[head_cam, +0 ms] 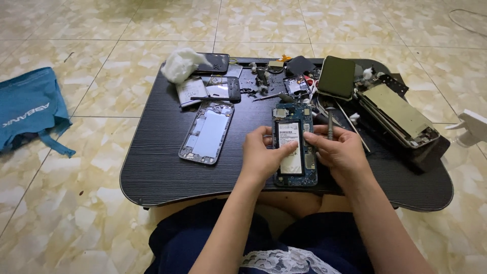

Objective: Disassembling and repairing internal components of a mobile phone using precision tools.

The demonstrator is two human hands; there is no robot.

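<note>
An opened phone body (296,175) with a blue circuit board and a white battery (290,137) lies on the black lap table (162,167), near its front edge. My left hand (261,157) grips the phone's left side, thumb pressing on the battery. My right hand (339,152) holds the phone's right side, fingertips at the battery's edge. A screwdriver (328,124) lies just behind my right hand.
A silver phone frame (207,133) lies to the left. Behind are a white tissue (181,63), a dark phone (218,62), small parts and tools, a green-backed phone (336,76) and a dismantled tablet (398,111). A blue cloth (30,109) lies on the tiled floor.
</note>
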